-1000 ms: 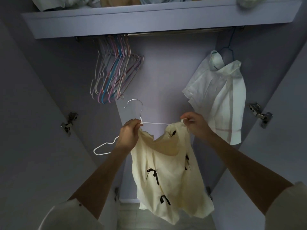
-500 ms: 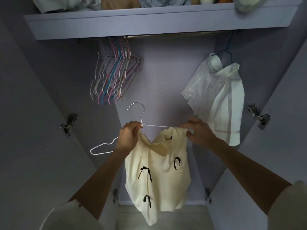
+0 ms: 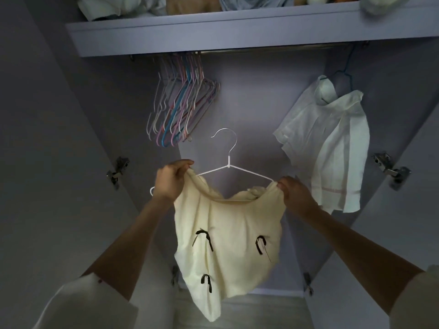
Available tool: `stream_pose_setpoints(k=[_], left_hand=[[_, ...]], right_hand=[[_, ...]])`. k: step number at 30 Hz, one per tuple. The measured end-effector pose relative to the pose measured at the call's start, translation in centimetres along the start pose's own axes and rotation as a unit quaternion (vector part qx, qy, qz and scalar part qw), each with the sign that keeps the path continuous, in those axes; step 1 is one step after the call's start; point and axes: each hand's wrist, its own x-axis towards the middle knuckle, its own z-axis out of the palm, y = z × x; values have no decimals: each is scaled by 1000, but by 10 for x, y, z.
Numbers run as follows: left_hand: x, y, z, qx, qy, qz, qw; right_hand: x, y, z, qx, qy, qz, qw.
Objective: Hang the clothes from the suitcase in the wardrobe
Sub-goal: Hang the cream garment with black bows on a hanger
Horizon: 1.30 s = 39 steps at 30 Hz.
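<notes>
My left hand (image 3: 172, 180) and right hand (image 3: 293, 193) each pinch a top edge of the cream top (image 3: 225, 236) (black bows down its front), stretched sideways over a white hanger (image 3: 229, 166), hook up. Beyond, the wardrobe rail (image 3: 261, 49) carries empty hangers (image 3: 183, 103) and a white shirt (image 3: 332, 148).

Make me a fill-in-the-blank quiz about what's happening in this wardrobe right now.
1. Both hands, left and right, hold a cream top on a white ____.
2. The top's bows are ____.
3. The white shirt hangs on a ____ hanger.
4. The empty hangers hang from the ____.

Missing words: hanger; black; blue; rail
</notes>
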Motion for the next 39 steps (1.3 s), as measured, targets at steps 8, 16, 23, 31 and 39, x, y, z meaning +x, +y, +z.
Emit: stream_pose_setpoints(k=[8,16,23,31,39], left_hand=[[-22,-28,2,136,-103,-88,981],[-37,-24,23,51,-179,-130,974],[-29,-18,37,82,-78,-106,988],[-2,2,45,147,-43,-57,987],[26,39,56,87,-138,-92,982]], right_hand=[[-1,-7,-1,13,45,1,999],[2,0,1,44,39,64,996],[-7,10,-19,40,-87,42,995],[-22,24,-23,-22,-122,113,986],[-20,13,-30,81,11,183,980]])
